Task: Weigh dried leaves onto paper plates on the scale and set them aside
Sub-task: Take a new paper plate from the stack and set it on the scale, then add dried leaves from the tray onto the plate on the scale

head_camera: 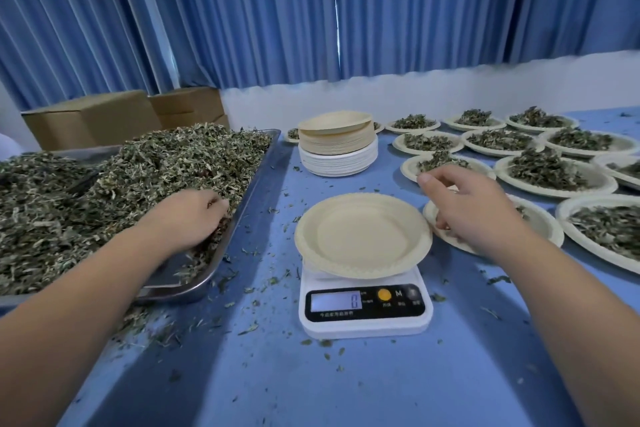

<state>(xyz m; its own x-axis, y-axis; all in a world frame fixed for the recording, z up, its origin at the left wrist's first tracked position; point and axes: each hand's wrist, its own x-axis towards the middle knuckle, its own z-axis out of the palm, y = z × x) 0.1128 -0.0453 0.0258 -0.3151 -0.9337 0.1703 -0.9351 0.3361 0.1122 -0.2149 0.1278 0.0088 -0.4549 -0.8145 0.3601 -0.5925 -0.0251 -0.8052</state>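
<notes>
A white digital scale [363, 308] stands in the middle of the blue table with its display reading 0. An empty paper plate [363, 236] sits on it. To the left, a metal tray [242, 204] holds a big heap of dried leaves [138, 177]. My left hand [188, 218] is dug into the heap near the tray's right rim, fingers curled round a bunch of leaves. My right hand [467, 208] hovers over a plate [540, 222] just right of the scale, fingers relaxed and pointing down at its left rim, thumb lifted. That hand hides most of the plate's contents.
Several leaf-filled paper plates [554, 173] cover the table's right side. A stack of empty plates [337, 146] stands behind the scale. Cardboard boxes [93, 118] sit behind the tray. Leaf crumbs litter the table around the scale. Blue curtains hang behind.
</notes>
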